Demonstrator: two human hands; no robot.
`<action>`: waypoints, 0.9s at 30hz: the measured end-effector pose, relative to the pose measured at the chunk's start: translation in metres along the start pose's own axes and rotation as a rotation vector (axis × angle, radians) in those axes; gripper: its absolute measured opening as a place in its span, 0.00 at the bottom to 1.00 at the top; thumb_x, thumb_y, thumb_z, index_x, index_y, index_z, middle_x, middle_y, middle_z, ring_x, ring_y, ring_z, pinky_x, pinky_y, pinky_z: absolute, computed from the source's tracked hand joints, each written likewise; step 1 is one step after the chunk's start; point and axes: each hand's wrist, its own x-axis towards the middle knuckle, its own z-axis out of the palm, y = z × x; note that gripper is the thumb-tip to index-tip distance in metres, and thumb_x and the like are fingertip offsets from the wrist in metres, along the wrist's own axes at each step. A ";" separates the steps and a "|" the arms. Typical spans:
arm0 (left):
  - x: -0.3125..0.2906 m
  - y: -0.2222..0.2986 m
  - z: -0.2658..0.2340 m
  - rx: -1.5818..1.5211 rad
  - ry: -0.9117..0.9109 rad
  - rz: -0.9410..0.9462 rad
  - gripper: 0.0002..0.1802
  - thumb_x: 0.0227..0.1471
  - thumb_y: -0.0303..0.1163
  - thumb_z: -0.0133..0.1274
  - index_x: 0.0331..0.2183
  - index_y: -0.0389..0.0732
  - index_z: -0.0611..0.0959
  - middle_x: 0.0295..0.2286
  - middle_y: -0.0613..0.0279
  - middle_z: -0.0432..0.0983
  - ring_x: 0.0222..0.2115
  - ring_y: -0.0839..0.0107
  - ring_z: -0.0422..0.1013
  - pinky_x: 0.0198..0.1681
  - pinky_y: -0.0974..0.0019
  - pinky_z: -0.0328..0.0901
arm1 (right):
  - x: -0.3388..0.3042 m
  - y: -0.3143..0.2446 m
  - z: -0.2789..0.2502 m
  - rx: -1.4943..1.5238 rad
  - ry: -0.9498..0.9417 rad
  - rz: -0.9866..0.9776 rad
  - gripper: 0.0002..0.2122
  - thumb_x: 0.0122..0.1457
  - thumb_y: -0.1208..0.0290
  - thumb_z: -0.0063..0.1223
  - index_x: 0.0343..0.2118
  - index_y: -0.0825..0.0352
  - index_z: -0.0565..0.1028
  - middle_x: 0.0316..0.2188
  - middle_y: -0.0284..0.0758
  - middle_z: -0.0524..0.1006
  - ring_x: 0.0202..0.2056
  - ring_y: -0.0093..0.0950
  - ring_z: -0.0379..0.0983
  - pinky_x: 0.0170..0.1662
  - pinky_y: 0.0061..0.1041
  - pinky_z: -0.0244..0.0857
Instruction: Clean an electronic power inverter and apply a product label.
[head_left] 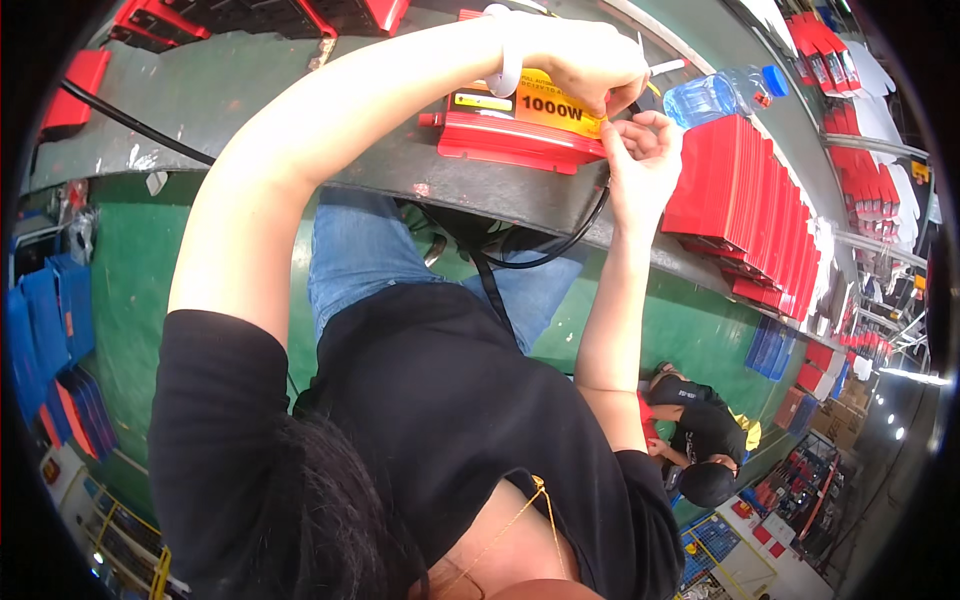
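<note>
A red box-shaped power inverter (510, 146) with a yellow-orange label (552, 112) on top lies on the workbench in front of me. My left hand (590, 62), with a pale band at its wrist, reaches over the inverter. Its fingers bend down and close near the label's right end; what they pinch is hidden. At the same end, my right hand (645, 165) has its thumb against the label's edge and its fingers curled. Whatever lies between those fingertips is too small to make out. A thin white stick (668, 68) shows just beyond the left hand.
A clear bottle with a blue cap (705, 98) lies beside my hands. Red casings (735, 195) stand in a row along the right of the grey workbench (385, 165). Black cable (140, 124) crosses the left side. Another person (705, 430) is at lower right.
</note>
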 end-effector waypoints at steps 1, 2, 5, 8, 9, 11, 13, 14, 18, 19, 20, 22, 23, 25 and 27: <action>0.000 0.000 -0.002 -0.002 -0.021 0.025 0.07 0.32 0.29 0.60 0.22 0.41 0.82 0.26 0.61 0.77 0.26 0.65 0.74 0.28 0.65 0.68 | 0.000 0.000 0.000 -0.001 -0.003 0.000 0.16 0.48 0.81 0.59 0.37 0.69 0.64 0.27 0.36 0.75 0.29 0.20 0.72 0.34 0.15 0.65; -0.001 -0.001 -0.005 -0.003 -0.019 0.023 0.07 0.32 0.29 0.60 0.22 0.41 0.82 0.26 0.61 0.77 0.26 0.65 0.74 0.28 0.65 0.68 | 0.001 0.001 0.001 0.033 0.004 -0.025 0.15 0.49 0.80 0.59 0.37 0.69 0.65 0.27 0.35 0.75 0.29 0.19 0.71 0.34 0.15 0.65; -0.004 0.011 -0.021 -0.051 -0.042 0.022 0.09 0.34 0.27 0.58 0.25 0.42 0.83 0.30 0.60 0.77 0.32 0.63 0.73 0.34 0.63 0.68 | 0.002 -0.008 -0.001 -0.022 0.055 -0.077 0.11 0.50 0.80 0.58 0.35 0.69 0.67 0.28 0.33 0.74 0.29 0.17 0.70 0.35 0.14 0.64; -0.005 0.029 -0.032 0.504 -0.145 -0.114 0.05 0.33 0.29 0.60 0.18 0.40 0.80 0.23 0.62 0.76 0.27 0.68 0.72 0.32 0.67 0.66 | 0.004 -0.010 -0.003 -0.212 0.117 -0.123 0.10 0.51 0.76 0.59 0.35 0.70 0.71 0.28 0.31 0.73 0.30 0.16 0.69 0.36 0.15 0.64; -0.009 0.003 -0.021 0.172 0.037 0.051 0.05 0.29 0.30 0.61 0.15 0.42 0.80 0.24 0.61 0.76 0.29 0.64 0.72 0.34 0.64 0.66 | 0.003 -0.012 0.001 -0.305 0.082 -0.159 0.11 0.50 0.74 0.60 0.35 0.70 0.72 0.28 0.31 0.73 0.30 0.16 0.69 0.36 0.16 0.64; -0.009 -0.006 -0.018 -0.172 0.214 0.225 0.06 0.25 0.31 0.61 0.13 0.43 0.80 0.25 0.61 0.76 0.32 0.61 0.72 0.36 0.62 0.66 | -0.001 -0.018 0.007 -0.480 0.081 -0.189 0.13 0.47 0.68 0.63 0.33 0.70 0.75 0.27 0.32 0.74 0.28 0.18 0.71 0.36 0.18 0.65; -0.006 -0.009 -0.017 -0.119 0.178 0.199 0.05 0.26 0.30 0.61 0.13 0.42 0.80 0.25 0.61 0.76 0.30 0.62 0.72 0.35 0.62 0.66 | 0.000 -0.028 0.013 -0.537 0.082 -0.140 0.12 0.47 0.67 0.63 0.31 0.70 0.76 0.25 0.32 0.75 0.27 0.18 0.71 0.35 0.18 0.65; -0.006 -0.010 -0.016 -0.120 0.180 0.201 0.05 0.26 0.30 0.61 0.13 0.42 0.80 0.25 0.61 0.76 0.30 0.62 0.72 0.35 0.62 0.66 | 0.001 -0.031 0.014 -0.590 0.081 -0.092 0.12 0.47 0.67 0.63 0.30 0.69 0.77 0.24 0.32 0.75 0.27 0.17 0.71 0.35 0.17 0.65; -0.005 -0.016 -0.013 -0.125 0.176 0.186 0.05 0.26 0.29 0.60 0.14 0.42 0.81 0.24 0.60 0.77 0.29 0.62 0.72 0.34 0.62 0.67 | 0.001 -0.030 0.013 -0.646 0.073 -0.114 0.11 0.47 0.65 0.61 0.28 0.69 0.78 0.20 0.30 0.75 0.23 0.15 0.70 0.32 0.17 0.65; -0.004 -0.016 -0.013 -0.121 0.143 0.189 0.04 0.26 0.29 0.60 0.15 0.42 0.81 0.23 0.60 0.77 0.29 0.62 0.72 0.34 0.62 0.67 | 0.001 -0.029 0.013 -0.646 0.074 -0.115 0.11 0.47 0.65 0.61 0.28 0.69 0.78 0.20 0.30 0.75 0.23 0.15 0.70 0.32 0.17 0.65; -0.004 -0.015 -0.014 -0.120 0.143 0.190 0.04 0.26 0.29 0.60 0.15 0.42 0.81 0.23 0.60 0.77 0.29 0.62 0.72 0.34 0.62 0.67 | 0.002 -0.028 0.012 -0.655 0.063 -0.081 0.11 0.47 0.65 0.61 0.27 0.69 0.78 0.19 0.29 0.75 0.22 0.15 0.70 0.32 0.17 0.64; -0.003 -0.011 -0.017 -0.105 0.112 0.157 0.05 0.26 0.29 0.60 0.16 0.41 0.82 0.23 0.59 0.77 0.29 0.61 0.73 0.34 0.61 0.67 | 0.002 -0.028 0.013 -0.661 0.052 -0.047 0.10 0.47 0.66 0.61 0.27 0.68 0.78 0.19 0.28 0.75 0.21 0.15 0.69 0.31 0.17 0.64; -0.004 -0.008 -0.021 -0.104 0.110 0.157 0.05 0.26 0.29 0.60 0.16 0.41 0.82 0.23 0.59 0.77 0.29 0.61 0.73 0.34 0.61 0.67 | 0.002 -0.029 0.013 -0.661 0.051 -0.065 0.10 0.47 0.66 0.60 0.27 0.68 0.78 0.18 0.28 0.75 0.21 0.14 0.69 0.31 0.17 0.64; -0.006 -0.003 -0.029 -0.050 0.048 0.116 0.06 0.27 0.30 0.59 0.17 0.41 0.83 0.23 0.58 0.77 0.28 0.61 0.73 0.34 0.61 0.67 | 0.002 -0.029 0.014 -0.657 0.050 -0.085 0.10 0.47 0.66 0.60 0.27 0.68 0.78 0.17 0.27 0.75 0.21 0.14 0.68 0.31 0.16 0.64; -0.008 -0.006 -0.025 -0.076 0.065 0.083 0.06 0.28 0.29 0.59 0.17 0.41 0.83 0.23 0.58 0.77 0.28 0.60 0.73 0.34 0.61 0.67 | 0.003 -0.028 0.014 -0.629 0.049 -0.093 0.09 0.47 0.67 0.60 0.26 0.68 0.78 0.17 0.27 0.75 0.20 0.14 0.68 0.30 0.17 0.64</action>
